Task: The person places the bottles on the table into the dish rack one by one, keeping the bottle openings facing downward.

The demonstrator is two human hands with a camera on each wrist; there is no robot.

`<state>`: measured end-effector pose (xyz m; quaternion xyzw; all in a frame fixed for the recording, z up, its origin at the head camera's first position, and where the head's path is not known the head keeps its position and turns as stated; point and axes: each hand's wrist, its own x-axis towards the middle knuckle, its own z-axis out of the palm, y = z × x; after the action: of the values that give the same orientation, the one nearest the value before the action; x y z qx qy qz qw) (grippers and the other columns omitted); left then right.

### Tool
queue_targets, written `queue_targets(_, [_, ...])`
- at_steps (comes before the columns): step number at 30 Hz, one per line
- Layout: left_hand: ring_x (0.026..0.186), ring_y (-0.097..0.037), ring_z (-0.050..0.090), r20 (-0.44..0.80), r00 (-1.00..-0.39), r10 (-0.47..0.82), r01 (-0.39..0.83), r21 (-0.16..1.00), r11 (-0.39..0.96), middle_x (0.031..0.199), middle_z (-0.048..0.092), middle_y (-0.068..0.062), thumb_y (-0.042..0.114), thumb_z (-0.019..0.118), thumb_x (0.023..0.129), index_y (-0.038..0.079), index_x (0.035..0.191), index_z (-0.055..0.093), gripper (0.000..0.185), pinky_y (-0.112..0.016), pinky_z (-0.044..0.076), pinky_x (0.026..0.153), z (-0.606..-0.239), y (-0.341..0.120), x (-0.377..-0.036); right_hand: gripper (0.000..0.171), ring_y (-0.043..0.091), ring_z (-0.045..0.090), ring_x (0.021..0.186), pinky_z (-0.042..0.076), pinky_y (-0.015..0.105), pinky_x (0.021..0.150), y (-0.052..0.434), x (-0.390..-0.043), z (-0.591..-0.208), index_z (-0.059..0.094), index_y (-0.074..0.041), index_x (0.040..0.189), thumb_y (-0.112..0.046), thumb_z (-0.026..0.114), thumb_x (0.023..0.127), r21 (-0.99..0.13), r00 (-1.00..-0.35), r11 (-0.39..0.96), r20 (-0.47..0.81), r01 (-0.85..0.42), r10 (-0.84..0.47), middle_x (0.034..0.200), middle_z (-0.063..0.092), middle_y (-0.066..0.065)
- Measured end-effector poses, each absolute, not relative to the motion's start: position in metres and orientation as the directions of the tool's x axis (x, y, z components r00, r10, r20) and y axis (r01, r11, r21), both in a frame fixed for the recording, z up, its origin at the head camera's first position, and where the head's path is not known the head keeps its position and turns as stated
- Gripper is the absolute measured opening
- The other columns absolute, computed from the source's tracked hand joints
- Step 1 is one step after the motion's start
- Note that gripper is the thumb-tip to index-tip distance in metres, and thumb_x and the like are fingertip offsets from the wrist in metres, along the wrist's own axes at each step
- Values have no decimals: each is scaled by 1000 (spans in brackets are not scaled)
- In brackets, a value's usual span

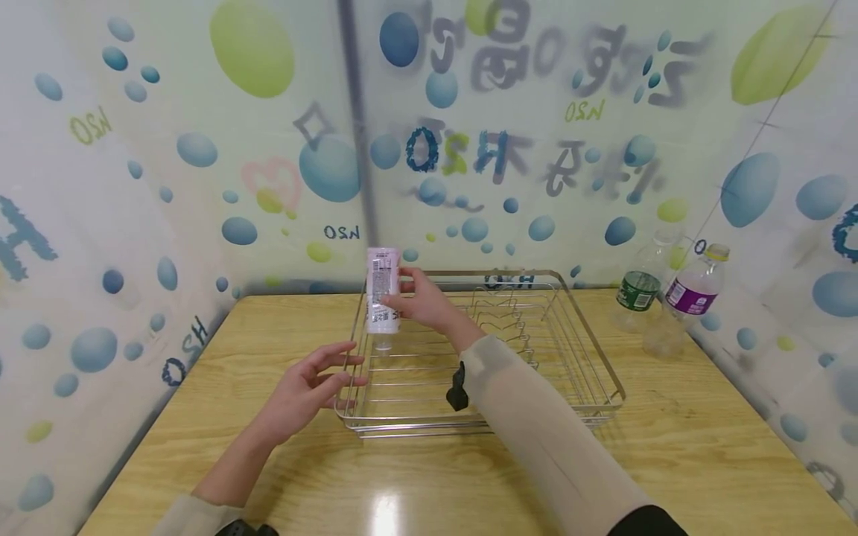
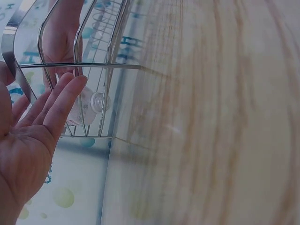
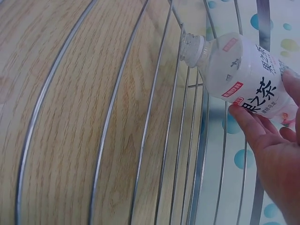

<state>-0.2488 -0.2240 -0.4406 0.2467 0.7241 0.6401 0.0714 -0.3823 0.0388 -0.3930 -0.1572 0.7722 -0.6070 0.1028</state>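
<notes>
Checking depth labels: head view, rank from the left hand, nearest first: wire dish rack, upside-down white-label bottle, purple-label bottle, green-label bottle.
1. Silver wire dish rack: at the left hand's fingertips, front-left corner.
2. Upside-down white-label bottle: held in the right hand, over the rack's left side.
3-4. Green-label bottle and purple-label bottle: far right; too close to call.

Beige sleeves (image 1: pixel 536 417), blk wrist straps.

Light wooden table (image 1: pixel 670 447), glare on top; frosted walls (image 1: pixel 201 149) printed with blue, green bubbles.

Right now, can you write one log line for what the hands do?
right hand: grips upside-down bottle over wire rack | left hand: open, beside rack | table: two bottles
</notes>
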Motion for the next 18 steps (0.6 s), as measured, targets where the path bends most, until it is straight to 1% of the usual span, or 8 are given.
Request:
queue_targets(2, [117, -16, 79, 209, -870, 446, 263, 963, 63, 140, 69, 5, 11, 60, 114, 1, 163, 44, 53, -46, 70, 84, -440, -224, -249, 84, 37, 68, 129, 57, 62, 113, 39, -383, -394, 28, -11, 171, -21, 78, 104, -969, -929, 211, 40, -125, -368, 154, 57, 23])
queue_targets(4, [117, -16, 79, 207, -871, 445, 264, 962, 69, 141, 69, 1, 11, 60, 114, 1, 163, 44, 53, -46, 70, 84, -440, -224, -249, 84, 38, 68, 129, 58, 62, 112, 39, -384, -394, 28, -11, 171, -19, 78, 104, -968, -929, 214, 43, -129, -368, 154, 58, 24])
queue_targets(7, [117, -16, 79, 203, -872, 446, 262, 962, 75, 146, 65, -16, 11, 60, 114, 0, 163, 43, 53, -46, 70, 84, -439, -223, -249, 83, 39, 68, 131, 59, 61, 112, 39, -384, -394, 29, -13, 172, -15, 77, 104, -969, -929, 218, 30, -119, -370, 156, 57, 23])
queue_targets(9, [117, -16, 79, 200, -873, 446, 261, 962, 80, 149, 61, -27, 11, 59, 114, 1, 163, 43, 53, -45, 70, 84, -439, -223, -249, 83, 39, 67, 133, 60, 60, 110, 39, -384, -393, 28, -14, 172, -14, 77, 104, -967, -929, 229, 17, -109, -369, 157, 57, 23])
queue_targets(11, [117, -16, 79, 196, -873, 447, 259, 962, 82, 151, 56, -35, 11, 59, 114, 1, 163, 43, 53, -45, 70, 84, -439, -223, -249, 83, 38, 67, 134, 61, 58, 109, 39, -383, -393, 28, -15, 172, -13, 76, 104, -965, -930, 240, 6, -101, -367, 157, 57, 22])
queue_targets(14, [117, -16, 79, 192, -873, 448, 255, 963, 83, 151, 56, -35, 12, 59, 114, 2, 163, 44, 52, -45, 70, 85, -439, -223, -249, 83, 38, 67, 134, 61, 58, 108, 39, -383, -392, 27, -15, 172, -13, 75, 105, -964, -931, 247, -1, -96, -366, 156, 58, 22])
queue_targets(18, [117, -16, 79, 198, -871, 449, 257, 964, 73, 145, 67, -11, 12, 60, 114, 3, 163, 45, 51, -45, 70, 84, -439, -223, -249, 83, 40, 68, 133, 60, 61, 109, 39, -382, -392, 25, -16, 174, -12, 73, 106, -967, -927, 239, -5, -91, -375, 155, 58, 24])
